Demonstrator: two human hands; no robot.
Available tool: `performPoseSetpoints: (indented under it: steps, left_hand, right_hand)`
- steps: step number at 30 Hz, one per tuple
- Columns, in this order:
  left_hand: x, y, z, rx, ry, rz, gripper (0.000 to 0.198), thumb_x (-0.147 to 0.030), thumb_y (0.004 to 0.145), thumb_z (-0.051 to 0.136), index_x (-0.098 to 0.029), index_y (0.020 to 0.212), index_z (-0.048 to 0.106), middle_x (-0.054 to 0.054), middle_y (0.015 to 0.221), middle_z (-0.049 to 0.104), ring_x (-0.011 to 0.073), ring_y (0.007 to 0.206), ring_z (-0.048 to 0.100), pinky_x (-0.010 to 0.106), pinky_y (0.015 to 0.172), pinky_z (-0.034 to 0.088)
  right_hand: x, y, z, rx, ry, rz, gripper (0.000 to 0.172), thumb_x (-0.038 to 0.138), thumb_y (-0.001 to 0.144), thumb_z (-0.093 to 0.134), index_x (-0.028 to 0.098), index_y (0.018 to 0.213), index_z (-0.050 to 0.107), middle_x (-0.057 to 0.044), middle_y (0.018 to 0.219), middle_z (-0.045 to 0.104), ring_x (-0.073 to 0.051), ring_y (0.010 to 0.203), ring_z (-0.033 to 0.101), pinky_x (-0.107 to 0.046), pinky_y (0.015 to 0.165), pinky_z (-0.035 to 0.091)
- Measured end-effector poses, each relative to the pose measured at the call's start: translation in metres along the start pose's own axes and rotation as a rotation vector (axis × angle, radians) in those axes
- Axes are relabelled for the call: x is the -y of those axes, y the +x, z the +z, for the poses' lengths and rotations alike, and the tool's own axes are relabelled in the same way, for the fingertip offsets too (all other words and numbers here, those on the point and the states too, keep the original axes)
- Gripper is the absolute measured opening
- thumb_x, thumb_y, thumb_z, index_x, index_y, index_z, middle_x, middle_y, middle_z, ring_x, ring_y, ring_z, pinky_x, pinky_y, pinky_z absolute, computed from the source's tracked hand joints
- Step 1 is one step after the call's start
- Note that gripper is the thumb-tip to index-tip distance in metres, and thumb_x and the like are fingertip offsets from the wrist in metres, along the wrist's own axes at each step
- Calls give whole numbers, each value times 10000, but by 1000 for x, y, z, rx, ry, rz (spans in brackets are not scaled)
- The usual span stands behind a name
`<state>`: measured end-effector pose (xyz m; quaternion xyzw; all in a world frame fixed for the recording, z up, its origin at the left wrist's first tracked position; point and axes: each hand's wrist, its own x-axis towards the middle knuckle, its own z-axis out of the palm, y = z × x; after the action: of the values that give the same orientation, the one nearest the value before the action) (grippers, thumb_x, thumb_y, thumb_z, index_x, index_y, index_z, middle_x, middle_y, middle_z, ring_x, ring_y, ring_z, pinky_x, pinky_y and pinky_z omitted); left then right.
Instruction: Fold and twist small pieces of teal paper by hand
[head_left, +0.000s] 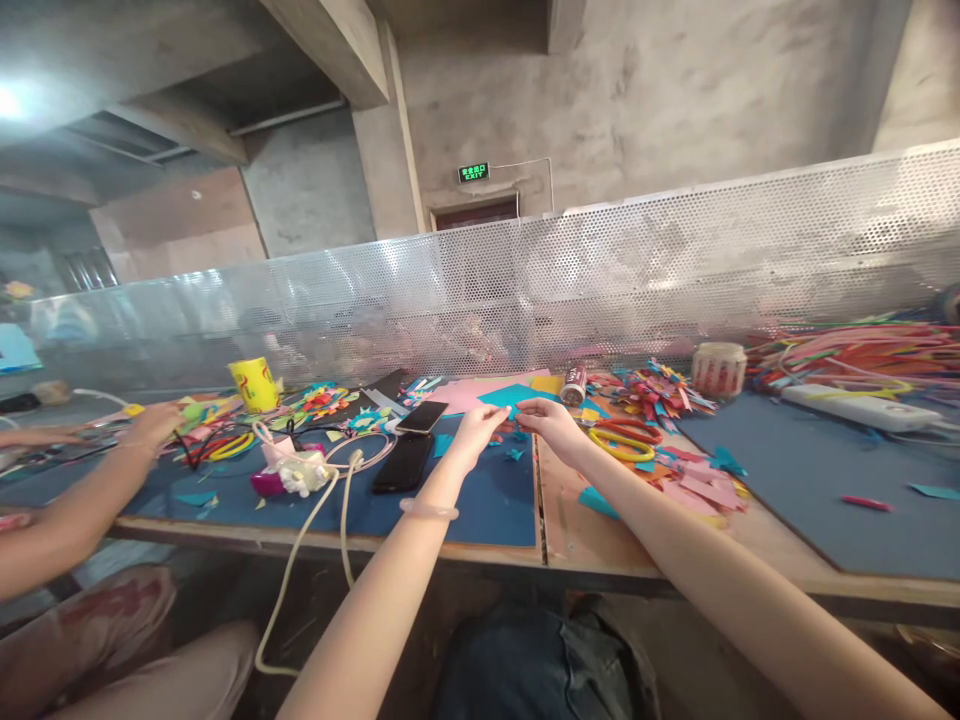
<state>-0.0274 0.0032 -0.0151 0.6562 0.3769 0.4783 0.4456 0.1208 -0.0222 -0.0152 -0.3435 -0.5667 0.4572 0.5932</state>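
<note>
Both my hands meet over the blue mat (480,510), near its right edge. My left hand (480,430), with a pale bangle (428,510) on its wrist, has its fingers pinched together. Facing it, my right hand (553,425) is pinched too, its fingertips almost touching the left ones. Something small and bluish shows between the fingertips, too small to make out. Just behind them lies a sheet of blue paper (517,394) on pink paper (465,395). Small blue paper scraps (514,454) lie below the hands.
Left of my hands lie two phones (403,463), a cable (300,545) and a yellow cup (255,385). To the right are yellow-handled scissors (622,445), a can (574,385), paper flowers (660,390), a jar (718,370) and a power strip (862,408). Another person's hand (154,425) works at left.
</note>
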Motion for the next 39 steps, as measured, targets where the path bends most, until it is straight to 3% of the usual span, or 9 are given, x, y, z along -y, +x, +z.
performPoseSetpoints:
  steps: [13, 23, 29, 39]
  left_hand:
    - [-3, -4, 1, 33, 3, 5, 342, -408, 658, 636, -112, 831, 627, 84, 769, 654, 153, 715, 608, 196, 512, 417]
    - [2, 0, -1, 33, 90, 56, 279, -388, 652, 632, -121, 729, 647, 60, 660, 653, 137, 614, 589, 199, 486, 400]
    - [-5, -2, 2, 55, 117, 110, 214, -337, 667, 620, -126, 691, 644, 48, 626, 641, 130, 571, 570, 210, 489, 395]
    - [-5, -5, 5, 135, 160, 126, 207, -332, 682, 609, -125, 685, 627, 50, 623, 643, 130, 568, 567, 218, 504, 387]
  right_hand:
    - [-3, 2, -2, -9, 49, 1, 278, 231, 609, 691, 142, 854, 593, -33, 729, 632, -141, 685, 608, -299, 700, 500]
    - [-2, 2, -3, -5, 22, 2, 278, 233, 576, 722, 148, 812, 604, -6, 647, 621, -127, 627, 599, -307, 691, 501]
    - [0, 1, -2, 51, -27, 4, 311, 344, 620, 684, 144, 850, 625, -39, 783, 646, -132, 698, 594, -287, 690, 477]
    - [-2, 2, -6, 41, -177, -77, 293, 414, 639, 630, 131, 713, 617, -17, 675, 597, -113, 635, 524, -244, 610, 398]
